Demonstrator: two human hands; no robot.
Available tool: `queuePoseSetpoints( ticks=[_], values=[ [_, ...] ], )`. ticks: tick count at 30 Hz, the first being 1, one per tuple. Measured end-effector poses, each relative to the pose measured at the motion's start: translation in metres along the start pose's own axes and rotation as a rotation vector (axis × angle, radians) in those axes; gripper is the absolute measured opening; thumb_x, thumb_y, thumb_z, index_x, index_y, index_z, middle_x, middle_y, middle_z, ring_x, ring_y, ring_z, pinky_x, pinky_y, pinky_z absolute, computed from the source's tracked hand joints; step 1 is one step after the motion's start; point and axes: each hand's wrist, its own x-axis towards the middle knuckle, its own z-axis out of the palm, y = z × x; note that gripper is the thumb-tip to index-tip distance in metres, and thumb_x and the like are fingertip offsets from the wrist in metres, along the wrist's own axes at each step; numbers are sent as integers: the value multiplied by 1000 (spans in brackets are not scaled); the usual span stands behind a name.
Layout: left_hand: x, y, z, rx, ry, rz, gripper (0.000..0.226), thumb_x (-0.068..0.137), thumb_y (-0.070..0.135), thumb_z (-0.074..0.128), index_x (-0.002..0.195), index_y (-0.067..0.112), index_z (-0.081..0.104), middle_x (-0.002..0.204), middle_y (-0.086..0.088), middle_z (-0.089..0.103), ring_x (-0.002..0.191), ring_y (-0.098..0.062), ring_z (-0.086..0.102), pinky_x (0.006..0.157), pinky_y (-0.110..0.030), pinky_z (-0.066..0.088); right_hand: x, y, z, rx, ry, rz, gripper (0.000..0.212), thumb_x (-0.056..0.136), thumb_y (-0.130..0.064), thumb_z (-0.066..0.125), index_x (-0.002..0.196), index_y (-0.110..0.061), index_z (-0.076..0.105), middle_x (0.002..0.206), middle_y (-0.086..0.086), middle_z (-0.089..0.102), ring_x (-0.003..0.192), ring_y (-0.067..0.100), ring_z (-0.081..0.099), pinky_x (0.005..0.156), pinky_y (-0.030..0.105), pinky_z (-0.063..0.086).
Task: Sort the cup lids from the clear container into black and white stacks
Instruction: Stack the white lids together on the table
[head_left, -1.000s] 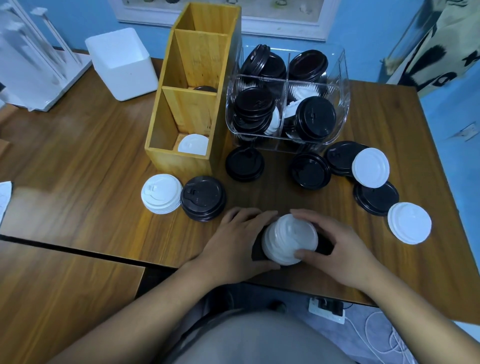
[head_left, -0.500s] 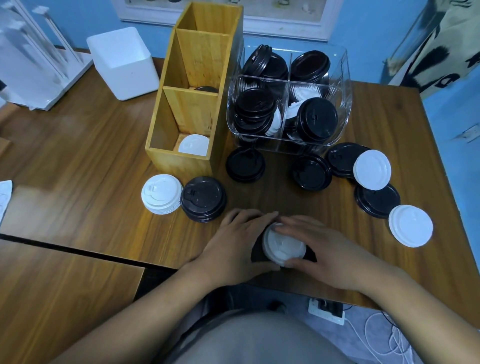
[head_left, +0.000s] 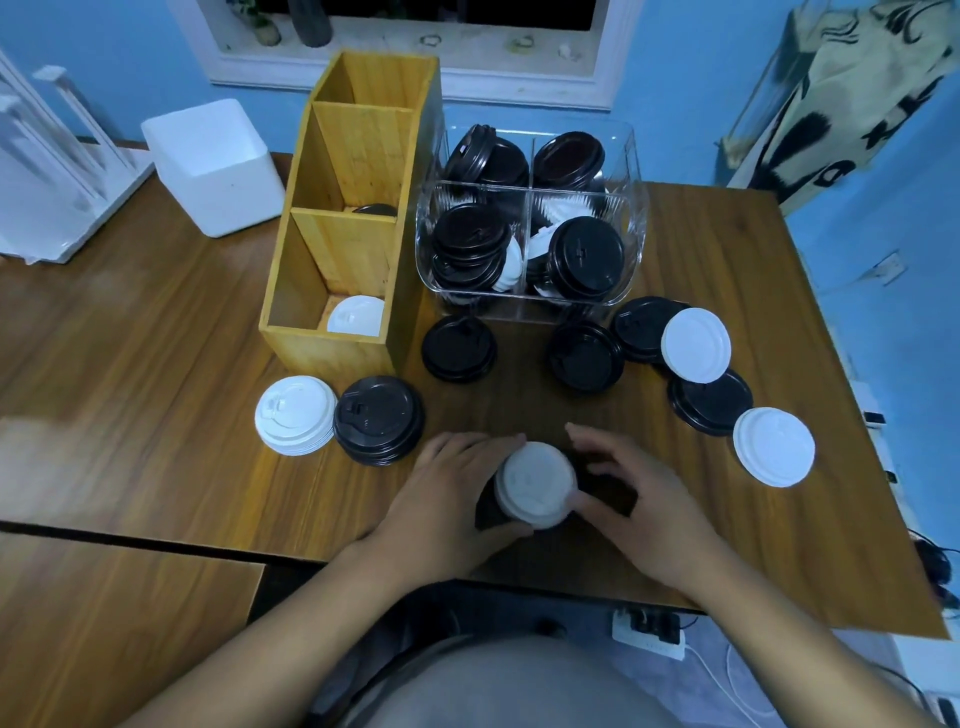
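White lid (round, matte, a bit blurred) sits atop black lids near bench front edge, btwn both hands. Left hand curls round the black lids; right hand pinches white lid's rim w/ thumb, fingers arched.

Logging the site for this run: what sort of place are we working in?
Probably a small private room set up as a work area: a wooden table below a white-framed window, blue walls, and a power strip on the floor.
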Motion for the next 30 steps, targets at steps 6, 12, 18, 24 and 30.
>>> queuePoseSetpoints(
  ticks=[6,12,18,24,30],
  values=[
    [9,4,6,-5,11,22,83,79,65,75,148,27,49,145,16,52,134,-10,44,115,-33,30,-12,-5,7,-26,126,-4,30,88,-24,74,117,-32,68,117,-25,64,109,-7,60,90,17,53],
    [21,-2,9,-21,-38,14,83,79,66,74,150,34,45,144,21,50,136,-4,37,117,-27,24,7,-5,-31,-321,317,-34,28,89,-26,73,116,-29,67,112,-17,64,100,0,58,87,22,51],
    [34,3,7,-33,-45,24,83,77,67,75,148,36,48,133,33,44,129,7,32,112,-19,19,64,5,-102,-569,345,166,88,75,-57,79,147,-32,36,156,-2,37,141,27,32,105,49,41],
    [31,3,8,-54,-49,-10,83,75,69,75,148,40,47,135,22,51,133,-1,37,114,-26,27,73,8,-115,-524,276,172,89,75,-54,80,148,-33,35,145,-3,50,131,22,48,102,43,47],
    [32,3,6,-63,-58,-1,83,72,62,82,146,40,50,134,34,47,133,-2,38,114,-30,29,15,-7,-63,30,144,61,76,70,-36,88,125,-58,41,119,-37,48,112,-18,45,81,2,40]
  ],
)
